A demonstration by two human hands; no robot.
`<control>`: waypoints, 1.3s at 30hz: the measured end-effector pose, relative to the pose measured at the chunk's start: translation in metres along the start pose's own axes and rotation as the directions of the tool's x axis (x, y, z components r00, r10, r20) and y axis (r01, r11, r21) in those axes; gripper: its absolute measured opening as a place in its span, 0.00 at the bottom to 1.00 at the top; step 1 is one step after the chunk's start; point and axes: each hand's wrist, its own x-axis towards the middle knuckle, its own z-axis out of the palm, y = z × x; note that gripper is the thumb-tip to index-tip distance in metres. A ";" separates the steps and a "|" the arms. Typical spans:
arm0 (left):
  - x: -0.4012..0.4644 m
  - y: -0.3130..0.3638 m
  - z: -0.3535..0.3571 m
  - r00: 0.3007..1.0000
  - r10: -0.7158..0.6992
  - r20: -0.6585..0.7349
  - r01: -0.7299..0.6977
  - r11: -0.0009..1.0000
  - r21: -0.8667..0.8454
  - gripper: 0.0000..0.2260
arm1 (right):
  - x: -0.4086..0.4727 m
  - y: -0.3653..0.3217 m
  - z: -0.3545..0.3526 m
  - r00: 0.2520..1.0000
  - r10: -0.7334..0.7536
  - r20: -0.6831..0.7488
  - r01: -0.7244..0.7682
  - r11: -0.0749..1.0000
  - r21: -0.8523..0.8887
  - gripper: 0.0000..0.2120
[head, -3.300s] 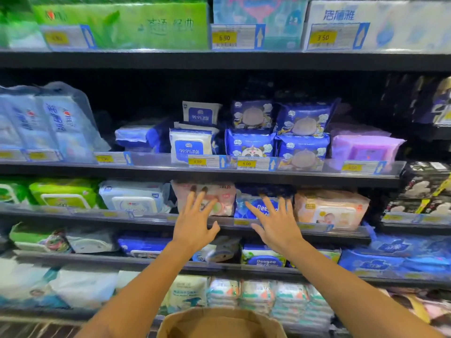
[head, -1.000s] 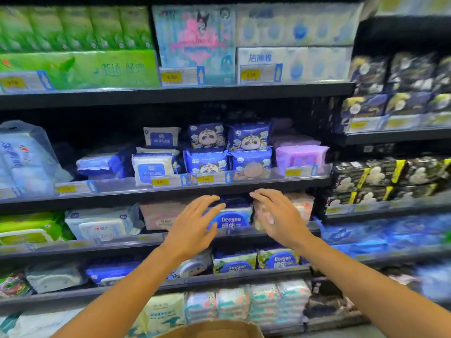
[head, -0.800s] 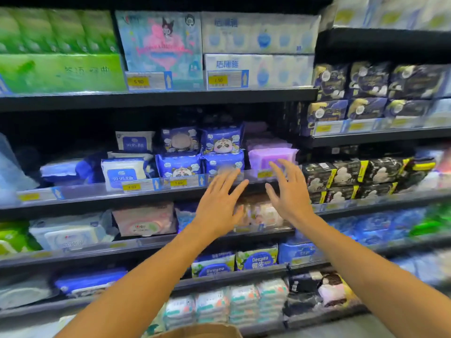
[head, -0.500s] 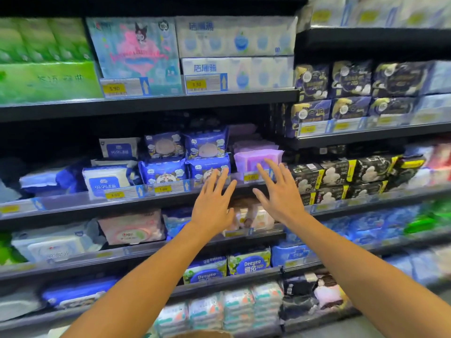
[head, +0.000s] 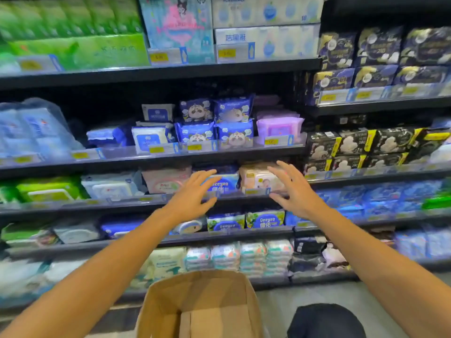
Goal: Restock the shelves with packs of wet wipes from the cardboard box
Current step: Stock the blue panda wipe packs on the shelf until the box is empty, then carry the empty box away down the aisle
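Where shelves [head: 156, 202] hold packs, hands [head: 246, 193] hover.

My left hand [head: 192, 196] covers part of the blue Deeyeo pack [head: 223, 183]. The cardboard box [head: 202, 306] near me is cut off by the bottom edge. Price tags [head: 158, 56] blur unreadably.

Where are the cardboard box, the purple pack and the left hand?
cardboard box [head: 170, 303], head view, its left inner wall.
purple pack [head: 278, 128], head view, its front face.
left hand [head: 192, 201], head view, back of the hand.
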 end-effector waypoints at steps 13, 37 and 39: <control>-0.278 0.001 0.127 0.843 -0.436 0.314 0.462 0.887 -0.009 0.31 | -0.160 -0.069 0.154 0.865 0.035 0.501 -0.155 0.967 0.201 0.40; -0.416 -0.024 0.265 0.320 -0.502 0.803 0.890 0.450 -0.074 0.71 | -0.272 -0.056 0.305 0.466 0.290 0.836 -0.693 0.707 0.142 0.77; -0.415 -0.028 0.269 0.366 -0.445 0.817 0.894 0.411 -0.177 0.71 | -0.278 -0.051 0.316 0.452 0.290 0.843 -0.740 0.651 0.173 0.80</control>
